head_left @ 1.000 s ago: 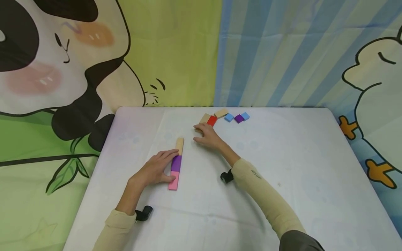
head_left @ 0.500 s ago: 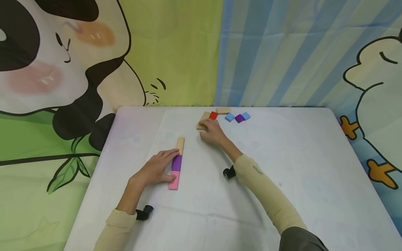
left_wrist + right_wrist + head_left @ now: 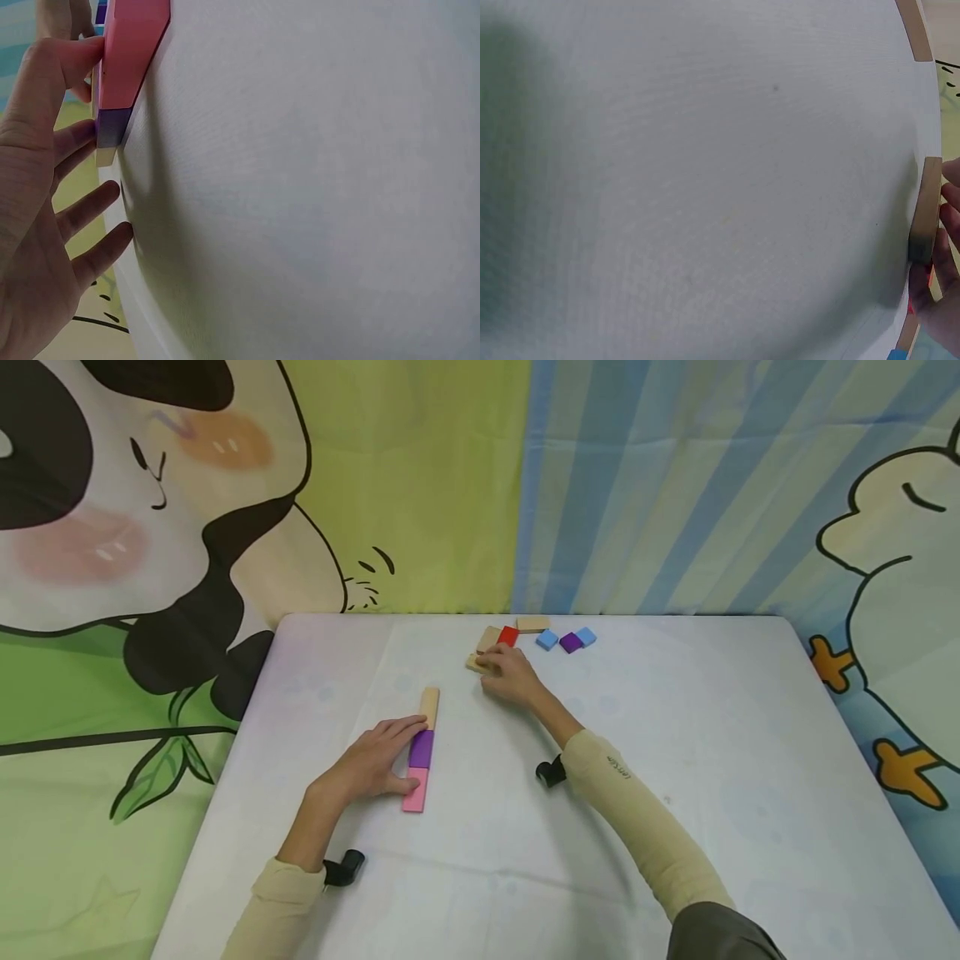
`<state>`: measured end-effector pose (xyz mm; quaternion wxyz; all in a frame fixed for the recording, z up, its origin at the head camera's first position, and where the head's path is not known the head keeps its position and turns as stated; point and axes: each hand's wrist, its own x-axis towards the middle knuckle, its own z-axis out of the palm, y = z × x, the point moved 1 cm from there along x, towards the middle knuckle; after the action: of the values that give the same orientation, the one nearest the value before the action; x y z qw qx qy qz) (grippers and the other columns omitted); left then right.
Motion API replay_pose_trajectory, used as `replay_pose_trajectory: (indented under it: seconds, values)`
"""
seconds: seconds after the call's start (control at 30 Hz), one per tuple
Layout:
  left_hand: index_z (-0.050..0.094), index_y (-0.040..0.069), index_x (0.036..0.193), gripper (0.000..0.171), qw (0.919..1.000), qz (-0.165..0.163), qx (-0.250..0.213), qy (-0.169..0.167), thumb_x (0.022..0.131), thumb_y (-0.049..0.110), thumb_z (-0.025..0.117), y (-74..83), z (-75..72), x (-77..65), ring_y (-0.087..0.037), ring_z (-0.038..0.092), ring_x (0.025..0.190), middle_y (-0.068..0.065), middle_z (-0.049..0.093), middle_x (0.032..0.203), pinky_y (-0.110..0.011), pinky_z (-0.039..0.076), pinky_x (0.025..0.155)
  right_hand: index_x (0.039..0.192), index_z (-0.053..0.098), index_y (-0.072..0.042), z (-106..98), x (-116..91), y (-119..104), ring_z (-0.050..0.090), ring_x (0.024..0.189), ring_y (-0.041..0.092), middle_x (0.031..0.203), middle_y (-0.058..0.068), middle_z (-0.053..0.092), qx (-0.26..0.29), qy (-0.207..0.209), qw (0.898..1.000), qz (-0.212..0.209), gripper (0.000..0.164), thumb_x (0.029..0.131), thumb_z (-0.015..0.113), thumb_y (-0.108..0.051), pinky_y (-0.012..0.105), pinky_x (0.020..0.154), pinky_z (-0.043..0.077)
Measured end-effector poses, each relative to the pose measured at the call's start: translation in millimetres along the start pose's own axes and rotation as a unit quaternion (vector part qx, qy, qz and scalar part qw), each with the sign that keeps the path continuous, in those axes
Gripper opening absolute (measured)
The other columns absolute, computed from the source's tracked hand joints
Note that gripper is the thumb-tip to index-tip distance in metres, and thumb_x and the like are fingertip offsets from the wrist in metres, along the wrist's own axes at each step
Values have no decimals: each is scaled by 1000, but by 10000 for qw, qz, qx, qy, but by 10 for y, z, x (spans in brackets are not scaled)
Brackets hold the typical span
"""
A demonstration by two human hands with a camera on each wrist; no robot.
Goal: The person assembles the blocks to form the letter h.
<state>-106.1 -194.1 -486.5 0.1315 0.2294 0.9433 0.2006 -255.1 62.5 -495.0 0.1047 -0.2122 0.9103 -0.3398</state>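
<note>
Three flat blocks lie end to end in a line: a wooden block (image 3: 430, 703), a purple block (image 3: 422, 749) and a pink block (image 3: 415, 797). My left hand (image 3: 367, 763) rests along their left side, fingers extended, with the thumb touching the pink block and a fingertip near where wood meets purple. Farther back, my right hand (image 3: 512, 677) pinches a second wooden block (image 3: 927, 210) between thumb and fingers; in the head view the hand partly covers it. Just behind it lie another wooden block (image 3: 489, 637) and a red block (image 3: 508, 635).
Toward the table's back edge sit a wooden block (image 3: 532, 624), two blue blocks (image 3: 547, 640) and a small purple block (image 3: 571, 643). The white table (image 3: 675, 710) ends at a printed cloth backdrop (image 3: 637, 485).
My right hand has shifted slightly right and taken hold of the wooden block, which has turned a little. The red block and rear wooden block have moved slightly. My left hand stays put.
</note>
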Motion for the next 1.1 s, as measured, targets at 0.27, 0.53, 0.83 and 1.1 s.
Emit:
replay_pose_trajectory:
  seconds: [0.27, 0.53, 0.83, 1.1]
  values:
    - [34, 15, 151, 90, 10000, -11, 33, -45, 77, 43, 77, -13, 0, 2, -27, 34, 141, -1, 31, 159, -54, 35, 109, 131, 59, -2, 9, -23, 61, 60, 100, 24, 140, 15, 48, 1115, -582, 9918, -207, 43, 89, 65, -10, 33, 90, 50]
    - [35, 15, 151, 90, 10000, 2, 59, -22, 76, 43, 77, -18, 5, 0, -27, 34, 141, -1, 32, 158, -54, 36, 109, 144, 44, -8, -2, -19, 93, 60, 92, 18, 160, 8, 27, 1037, -1262, 9860, -348, 64, 87, 71, -17, 29, 86, 50]
    - [36, 14, 150, 89, 10000, 50, 79, 10, 76, 43, 77, -31, 6, 6, -28, 35, 140, -2, 33, 158, -54, 36, 108, 153, 27, -6, 11, 5, 104, 58, 93, 16, 149, 15, 31, 791, -1301, 9877, -353, 88, 82, 77, -22, 24, 85, 49]
    - [36, 14, 150, 89, 10000, 33, 72, -14, 76, 43, 77, -25, 7, 13, -28, 35, 141, -3, 33, 157, -54, 36, 109, 149, 34, -5, 69, 8, 64, 54, 86, 12, 133, 12, 40, 599, -1017, 9927, -268, 88, 79, 79, -32, 25, 82, 45]
